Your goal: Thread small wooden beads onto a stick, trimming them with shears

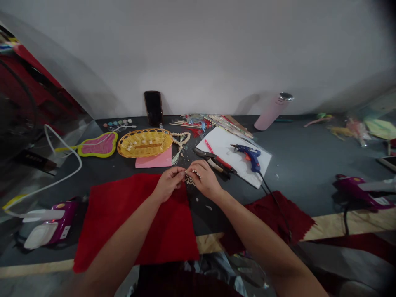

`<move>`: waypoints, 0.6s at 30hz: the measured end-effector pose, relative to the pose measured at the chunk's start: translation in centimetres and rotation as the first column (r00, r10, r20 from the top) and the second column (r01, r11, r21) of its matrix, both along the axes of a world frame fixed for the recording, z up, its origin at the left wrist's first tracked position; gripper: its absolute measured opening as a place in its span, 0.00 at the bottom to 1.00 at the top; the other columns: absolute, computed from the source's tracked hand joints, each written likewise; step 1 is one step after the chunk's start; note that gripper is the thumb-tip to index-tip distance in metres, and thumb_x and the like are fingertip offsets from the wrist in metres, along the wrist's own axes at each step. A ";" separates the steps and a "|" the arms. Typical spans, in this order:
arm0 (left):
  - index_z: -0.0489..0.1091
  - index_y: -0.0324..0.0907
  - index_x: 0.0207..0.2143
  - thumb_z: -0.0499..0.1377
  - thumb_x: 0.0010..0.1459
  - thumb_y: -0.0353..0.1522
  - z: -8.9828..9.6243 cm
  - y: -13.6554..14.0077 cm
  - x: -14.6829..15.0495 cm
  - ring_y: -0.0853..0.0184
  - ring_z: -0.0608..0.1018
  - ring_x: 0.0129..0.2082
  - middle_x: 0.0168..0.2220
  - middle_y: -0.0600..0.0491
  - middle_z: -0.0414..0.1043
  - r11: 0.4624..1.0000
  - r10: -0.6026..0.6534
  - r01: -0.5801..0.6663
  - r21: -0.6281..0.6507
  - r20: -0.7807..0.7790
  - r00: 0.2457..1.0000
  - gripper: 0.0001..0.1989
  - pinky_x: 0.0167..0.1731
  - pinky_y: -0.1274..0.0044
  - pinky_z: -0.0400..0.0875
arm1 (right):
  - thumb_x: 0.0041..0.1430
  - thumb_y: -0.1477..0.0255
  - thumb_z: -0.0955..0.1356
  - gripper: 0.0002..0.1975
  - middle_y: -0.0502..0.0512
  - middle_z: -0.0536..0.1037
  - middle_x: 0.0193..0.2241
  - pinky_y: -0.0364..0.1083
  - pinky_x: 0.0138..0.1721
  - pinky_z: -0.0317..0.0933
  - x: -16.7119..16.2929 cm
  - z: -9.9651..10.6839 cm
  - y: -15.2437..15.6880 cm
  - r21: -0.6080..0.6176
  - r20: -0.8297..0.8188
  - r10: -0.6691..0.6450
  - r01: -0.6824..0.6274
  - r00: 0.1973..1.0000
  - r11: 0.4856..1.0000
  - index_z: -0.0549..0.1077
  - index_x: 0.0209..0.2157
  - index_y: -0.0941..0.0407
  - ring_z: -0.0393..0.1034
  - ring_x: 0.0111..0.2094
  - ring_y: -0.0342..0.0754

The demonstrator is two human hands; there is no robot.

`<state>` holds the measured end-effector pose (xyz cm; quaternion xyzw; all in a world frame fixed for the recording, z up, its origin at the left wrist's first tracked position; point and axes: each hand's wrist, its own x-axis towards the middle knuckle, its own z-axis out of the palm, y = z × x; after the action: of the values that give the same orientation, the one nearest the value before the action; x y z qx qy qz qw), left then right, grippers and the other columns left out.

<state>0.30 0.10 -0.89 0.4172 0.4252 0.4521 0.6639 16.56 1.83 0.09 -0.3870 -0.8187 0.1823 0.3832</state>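
Observation:
My left hand (169, 182) is closed in a pinch above the edge of a red felt cloth (139, 218). What its fingertips hold is too small to make out. Touching them, my right hand (204, 177) curls over a cluster of small pale and dark beads (189, 180). The fingers partly hide these beads, so whether all are strung cannot be seen. Just beyond my hands lies a strand of pale beads (185, 139) with a light tassel (176, 158). Red-handled pliers (216, 160) rest right of my right hand.
A yellow wicker basket (145, 142) overlaps a pink pad (154, 161). A blue glue gun (252, 156) lies on white paper (222, 140). Behind stand a phone (153, 108) and a pink bottle (272, 113). Purple devices (60, 222) sit left and right; a dark red cloth (278, 218) hangs over the edge.

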 end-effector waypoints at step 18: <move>0.64 0.38 0.30 0.56 0.54 0.41 -0.3 0.0 0.1 0.79 0.59 0.18 0.23 0.58 0.61 0.996 -0.043 0.054 0.070 -0.147 0.988 0.14 0.17 0.85 0.52 | 0.60 0.73 0.62 0.06 0.55 0.73 0.35 0.49 0.43 0.60 0.4 -0.4 0.2 0.038 -0.058 0.080 -0.078 0.995 0.996 0.70 0.38 0.55 0.65 0.39 0.47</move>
<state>0.37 0.05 -1.18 0.4835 0.4453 0.4195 0.6260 17.00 2.02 -0.33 -0.3417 -0.8247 0.1941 0.4067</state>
